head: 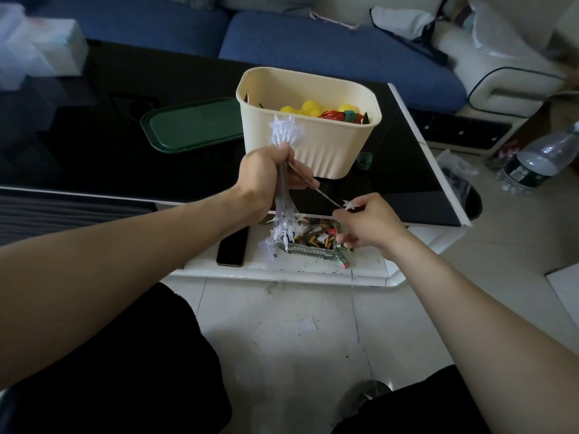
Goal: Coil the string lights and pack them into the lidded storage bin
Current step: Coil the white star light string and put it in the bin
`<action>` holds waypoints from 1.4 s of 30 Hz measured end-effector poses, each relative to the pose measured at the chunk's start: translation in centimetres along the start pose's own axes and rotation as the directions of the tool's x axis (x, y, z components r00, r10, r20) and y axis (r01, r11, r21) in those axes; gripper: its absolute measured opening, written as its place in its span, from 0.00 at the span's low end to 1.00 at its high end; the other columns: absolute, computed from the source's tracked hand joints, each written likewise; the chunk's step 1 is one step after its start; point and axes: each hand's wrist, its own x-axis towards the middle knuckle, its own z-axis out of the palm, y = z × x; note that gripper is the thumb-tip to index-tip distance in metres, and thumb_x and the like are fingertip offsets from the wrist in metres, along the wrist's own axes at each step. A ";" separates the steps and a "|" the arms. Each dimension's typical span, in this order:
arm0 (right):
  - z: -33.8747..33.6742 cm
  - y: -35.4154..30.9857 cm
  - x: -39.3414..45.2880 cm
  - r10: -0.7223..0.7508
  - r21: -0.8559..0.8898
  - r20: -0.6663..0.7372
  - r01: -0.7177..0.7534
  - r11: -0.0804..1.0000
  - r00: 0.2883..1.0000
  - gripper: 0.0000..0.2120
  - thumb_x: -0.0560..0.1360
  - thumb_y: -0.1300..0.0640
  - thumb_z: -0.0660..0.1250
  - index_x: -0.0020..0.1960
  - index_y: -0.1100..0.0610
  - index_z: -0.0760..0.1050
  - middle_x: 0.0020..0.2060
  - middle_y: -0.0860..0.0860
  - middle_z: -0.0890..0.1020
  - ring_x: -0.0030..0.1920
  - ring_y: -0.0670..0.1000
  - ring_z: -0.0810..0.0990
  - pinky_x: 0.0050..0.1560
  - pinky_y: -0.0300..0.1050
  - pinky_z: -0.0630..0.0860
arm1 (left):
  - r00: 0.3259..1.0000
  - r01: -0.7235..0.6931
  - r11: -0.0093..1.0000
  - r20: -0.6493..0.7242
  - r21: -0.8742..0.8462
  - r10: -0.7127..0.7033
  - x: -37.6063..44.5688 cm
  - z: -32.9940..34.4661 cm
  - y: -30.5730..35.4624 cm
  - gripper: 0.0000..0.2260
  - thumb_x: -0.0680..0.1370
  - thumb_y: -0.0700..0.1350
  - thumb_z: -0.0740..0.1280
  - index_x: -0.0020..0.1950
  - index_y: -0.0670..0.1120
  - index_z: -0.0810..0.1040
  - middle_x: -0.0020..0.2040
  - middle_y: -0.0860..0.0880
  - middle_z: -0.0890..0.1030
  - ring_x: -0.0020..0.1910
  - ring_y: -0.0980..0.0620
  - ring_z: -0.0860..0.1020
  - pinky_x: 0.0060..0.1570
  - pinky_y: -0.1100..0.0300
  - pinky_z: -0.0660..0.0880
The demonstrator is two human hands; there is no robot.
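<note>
Here the left hand [268, 170] gripped the gathered string lights [283, 195] in a fist, stars sticking out above and loops hanging below, just in front of the cream storage bin [316, 145], while the right hand [365, 222] pinched a single star on the taut free strand. The bin stood open, its green lid [191, 123] lying beside it on the black table [94, 145]. The hanging loops looked likely to snag on the cluttered tray [313, 250] underneath, and a harder pull on the strand might tangle or slip the bundle.

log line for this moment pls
left hand: grips lights bundle | right hand: pinches star | bin: open | lid: on table
</note>
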 end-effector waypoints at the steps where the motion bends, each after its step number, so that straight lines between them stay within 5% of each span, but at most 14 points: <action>1: -0.2 -0.1 -0.2 0.026 0.031 0.059 -0.028 0.999 0.998 0.23 0.77 0.53 0.73 0.65 0.56 0.65 0.43 0.57 0.84 0.33 0.52 0.84 0.42 0.51 0.84 | 1.000 -0.003 1.000 -0.008 -0.031 0.003 0.1 -0.1 0.1 0.15 0.84 0.41 0.51 0.40 0.42 0.69 0.32 0.40 0.80 0.37 0.36 0.81 0.49 0.44 0.81; 6: -1.9 0.0 -0.9 0.010 -0.137 0.289 0.031 0.990 0.957 0.14 0.70 0.48 0.77 0.46 0.58 0.80 0.33 0.50 0.84 0.34 0.48 0.83 0.45 0.46 0.81 | 0.997 0.051 0.993 -0.059 -0.109 -0.058 0.1 -0.5 0.3 0.15 0.84 0.44 0.53 0.38 0.44 0.68 0.27 0.47 0.67 0.25 0.47 0.68 0.31 0.56 0.76; 13: -3.9 1.7 -0.1 0.108 -0.245 0.319 -0.028 0.969 0.942 0.06 0.77 0.58 0.72 0.44 0.59 0.82 0.36 0.53 0.84 0.38 0.50 0.81 0.63 0.56 0.78 | 0.986 0.074 0.997 -0.148 0.013 -0.071 0.5 -0.5 0.4 0.16 0.85 0.45 0.53 0.37 0.48 0.65 0.28 0.51 0.60 0.23 0.54 0.56 0.23 0.62 0.60; 17: -3.9 1.4 -0.3 0.134 -0.228 0.213 -0.084 0.970 0.968 0.09 0.79 0.61 0.69 0.40 0.60 0.80 0.30 0.53 0.78 0.33 0.50 0.76 0.47 0.49 0.79 | 0.988 0.051 0.995 -0.151 0.088 -0.038 0.2 0.1 0.3 0.15 0.86 0.46 0.53 0.39 0.47 0.64 0.28 0.49 0.63 0.21 0.52 0.61 0.22 0.61 0.66; 20: -3.2 0.4 -0.5 0.131 -0.103 0.041 -0.126 0.987 0.991 0.04 0.76 0.65 0.67 0.45 0.62 0.81 0.31 0.53 0.72 0.30 0.50 0.69 0.33 0.46 0.69 | 0.995 0.053 0.990 -0.096 0.131 -0.040 0.0 0.4 0.2 0.15 0.85 0.46 0.54 0.38 0.48 0.63 0.25 0.51 0.61 0.21 0.53 0.58 0.22 0.63 0.63; 24: -2.6 -1.2 -0.6 0.061 0.101 0.002 -0.061 0.993 0.998 0.03 0.76 0.60 0.67 0.43 0.55 0.76 0.28 0.49 0.65 0.29 0.49 0.62 0.30 0.44 0.62 | 0.997 0.070 0.980 -0.045 0.185 -0.062 -0.1 0.6 -0.1 0.14 0.84 0.44 0.55 0.38 0.49 0.63 0.24 0.52 0.60 0.22 0.54 0.55 0.23 0.64 0.54; 29: -1.5 -2.0 -1.8 -0.053 -0.054 0.110 0.059 0.997 0.993 0.10 0.79 0.62 0.65 0.44 0.52 0.82 0.25 0.43 0.72 0.32 0.45 0.68 0.34 0.39 0.63 | 0.985 0.158 0.960 0.038 0.233 -0.171 -0.3 1.0 -0.1 0.13 0.81 0.43 0.61 0.38 0.50 0.62 0.27 0.51 0.56 0.26 0.53 0.53 0.27 0.59 0.50; 36: -0.4 -2.0 -2.5 -0.085 -0.143 0.189 0.113 0.983 0.978 0.12 0.77 0.67 0.66 0.42 0.55 0.84 0.36 0.52 0.80 0.36 0.47 0.73 0.37 0.39 0.67 | 0.980 0.170 0.965 0.065 0.200 -0.186 -0.4 1.9 -1.3 0.14 0.83 0.43 0.61 0.39 0.48 0.62 0.28 0.50 0.61 0.25 0.53 0.61 0.25 0.61 0.63; 40: -0.2 -1.7 -2.6 -0.131 -0.031 0.168 0.138 0.990 0.977 0.06 0.72 0.67 0.73 0.46 0.58 0.82 0.34 0.56 0.80 0.36 0.51 0.76 0.40 0.44 0.73 | 0.979 0.184 0.964 0.049 0.191 -0.196 -0.5 2.3 -1.9 0.12 0.84 0.42 0.60 0.42 0.43 0.65 0.30 0.46 0.68 0.29 0.50 0.67 0.30 0.55 0.75; 42: -0.2 -1.6 -2.6 -0.134 -0.009 0.152 0.137 0.991 0.979 0.10 0.69 0.67 0.77 0.48 0.61 0.80 0.35 0.59 0.82 0.36 0.53 0.78 0.41 0.48 0.74 | 0.977 0.202 0.958 0.020 0.202 -0.210 -0.6 2.6 -2.0 0.10 0.84 0.42 0.60 0.43 0.42 0.66 0.33 0.45 0.71 0.32 0.49 0.71 0.36 0.49 0.81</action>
